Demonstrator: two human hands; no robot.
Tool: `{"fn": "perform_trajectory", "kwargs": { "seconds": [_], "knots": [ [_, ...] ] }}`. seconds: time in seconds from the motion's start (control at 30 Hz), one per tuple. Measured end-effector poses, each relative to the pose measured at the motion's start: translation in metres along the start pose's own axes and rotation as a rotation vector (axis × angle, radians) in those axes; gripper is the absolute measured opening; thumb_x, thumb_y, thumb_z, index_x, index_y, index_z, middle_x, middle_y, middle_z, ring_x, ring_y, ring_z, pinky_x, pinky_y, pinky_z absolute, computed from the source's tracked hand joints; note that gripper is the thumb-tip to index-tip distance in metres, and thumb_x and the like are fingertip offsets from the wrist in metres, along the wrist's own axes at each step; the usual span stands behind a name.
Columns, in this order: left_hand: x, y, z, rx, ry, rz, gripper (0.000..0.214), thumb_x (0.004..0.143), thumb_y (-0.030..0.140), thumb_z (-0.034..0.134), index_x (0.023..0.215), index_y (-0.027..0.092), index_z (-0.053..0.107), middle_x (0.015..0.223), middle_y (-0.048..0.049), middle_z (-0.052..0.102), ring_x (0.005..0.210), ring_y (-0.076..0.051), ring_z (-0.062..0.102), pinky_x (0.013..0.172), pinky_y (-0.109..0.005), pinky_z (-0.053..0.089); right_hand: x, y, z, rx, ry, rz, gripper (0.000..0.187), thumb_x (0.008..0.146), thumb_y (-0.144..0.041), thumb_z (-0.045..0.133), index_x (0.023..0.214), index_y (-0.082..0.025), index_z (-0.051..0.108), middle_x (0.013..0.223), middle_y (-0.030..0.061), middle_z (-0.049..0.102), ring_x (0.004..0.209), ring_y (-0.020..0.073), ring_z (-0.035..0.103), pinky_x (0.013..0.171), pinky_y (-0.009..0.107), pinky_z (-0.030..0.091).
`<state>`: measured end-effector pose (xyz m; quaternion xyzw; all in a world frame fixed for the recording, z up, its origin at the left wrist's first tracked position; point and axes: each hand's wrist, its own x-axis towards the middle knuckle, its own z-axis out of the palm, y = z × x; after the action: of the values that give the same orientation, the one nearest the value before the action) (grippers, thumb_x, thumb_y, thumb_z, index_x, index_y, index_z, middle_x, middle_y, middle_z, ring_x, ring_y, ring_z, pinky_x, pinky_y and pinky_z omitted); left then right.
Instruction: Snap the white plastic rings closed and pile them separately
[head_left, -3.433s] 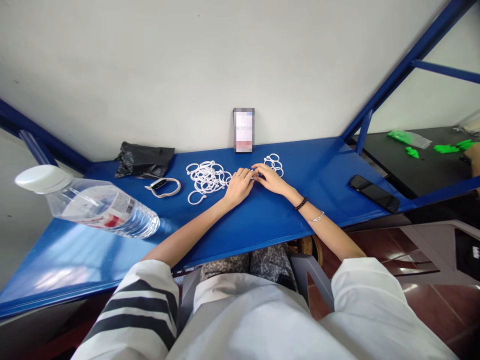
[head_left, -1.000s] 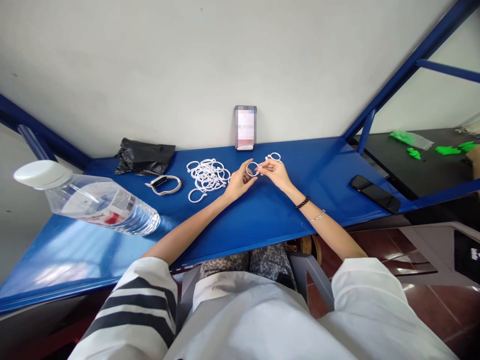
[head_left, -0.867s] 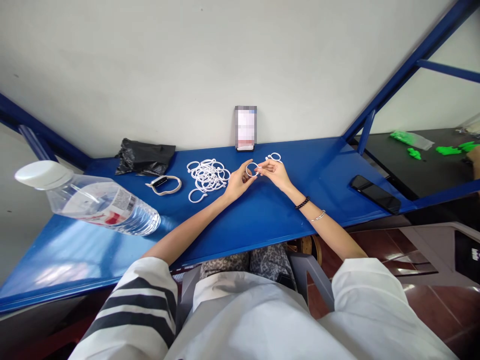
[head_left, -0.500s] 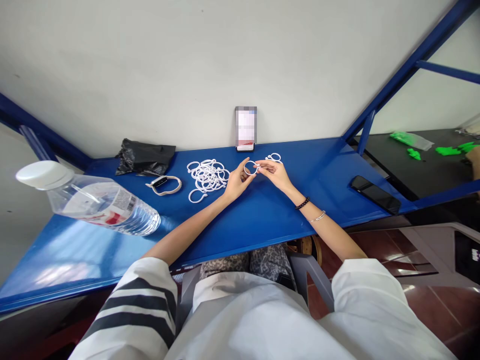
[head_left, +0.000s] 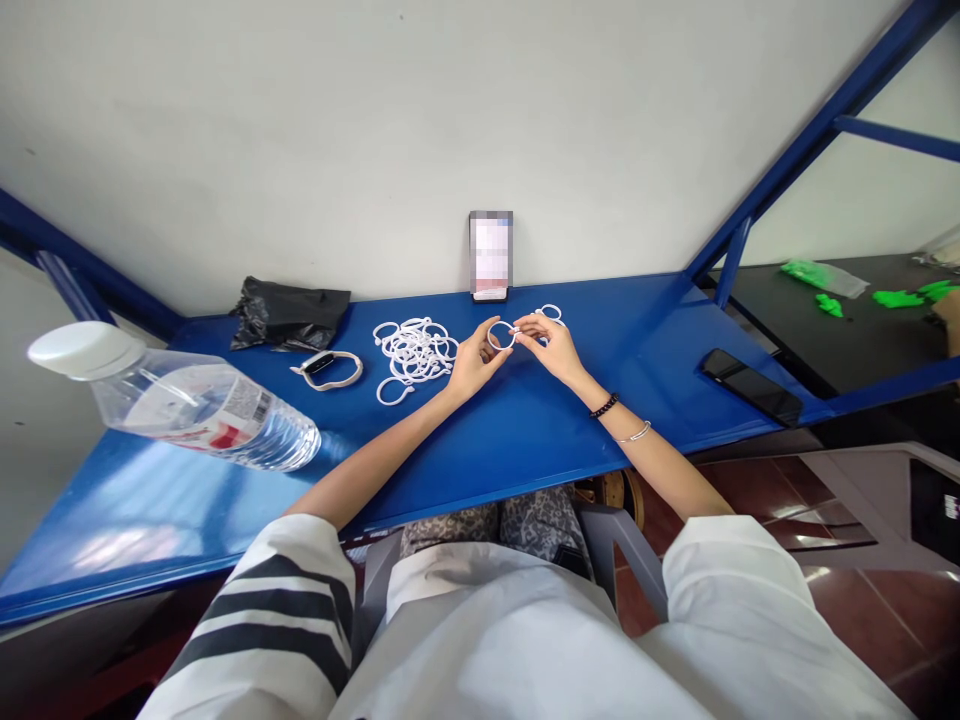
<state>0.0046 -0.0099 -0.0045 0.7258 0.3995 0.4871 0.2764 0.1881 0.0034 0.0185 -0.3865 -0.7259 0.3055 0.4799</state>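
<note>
Both hands hold one white plastic ring point(head_left: 500, 335) a little above the blue table point(head_left: 525, 440). My left hand point(head_left: 471, 366) pinches the ring's left side with thumb and fingers. My right hand point(head_left: 553, 347) pinches its right side; that wrist wears a dark bead bracelet and a thin bangle. A heap of several white rings point(head_left: 415, 352) lies just left of my left hand. A smaller cluster of white rings point(head_left: 550, 313) lies behind my right hand.
A phone point(head_left: 490, 256) leans upright against the wall behind the hands. A watch point(head_left: 327, 368) and a black bag point(head_left: 289, 314) lie left of the heap. A clear water bottle point(head_left: 180, 403) lies at the near left. A dark phone point(head_left: 748, 386) rests at the right.
My hands lifted from the table surface with one white ring between them. Over the last second the ring has shifted slightly up and left; the pinch is unchanged.
</note>
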Motion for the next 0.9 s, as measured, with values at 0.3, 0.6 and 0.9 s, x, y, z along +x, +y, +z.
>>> {"fn": "perform_trajectory", "kwargs": {
  "seconds": [0.3,0.6,0.9],
  "knots": [
    [0.0003,0.0007,-0.0002,0.015,0.005,-0.006,0.058,0.085,0.043,0.064,0.133,0.015,0.049,0.082,-0.0029,0.066,0.053,-0.009,0.056,0.06,-0.024,0.052,-0.0001,0.0023,-0.0004,-0.111,0.009,-0.042,0.022,0.088,-0.035,0.062,0.104,-0.023,0.069,0.1,0.0049,0.075,0.089,0.0211,0.071,0.085,0.037,0.057],
    [0.0002,0.0001,0.0006,0.019,0.005,-0.001,0.058,0.085,0.043,0.064,0.134,0.015,0.05,0.082,-0.0032,0.065,0.054,-0.009,0.055,0.059,-0.024,0.052,-0.0008,0.0014,-0.0013,-0.173,0.012,-0.072,0.026,0.09,-0.039,0.059,0.107,-0.023,0.071,0.103,0.005,0.075,0.089,0.0213,0.071,0.086,0.037,0.057],
    [0.0006,0.0001,0.0008,0.037,0.017,0.017,0.056,0.085,0.043,0.063,0.132,0.016,0.051,0.083,-0.0034,0.065,0.052,-0.007,0.053,0.059,-0.023,0.052,-0.0005,0.0033,-0.0011,-0.19,0.018,-0.08,0.026,0.089,-0.038,0.059,0.109,-0.024,0.07,0.104,0.0053,0.075,0.09,0.022,0.071,0.084,0.037,0.057]
  ]
}}
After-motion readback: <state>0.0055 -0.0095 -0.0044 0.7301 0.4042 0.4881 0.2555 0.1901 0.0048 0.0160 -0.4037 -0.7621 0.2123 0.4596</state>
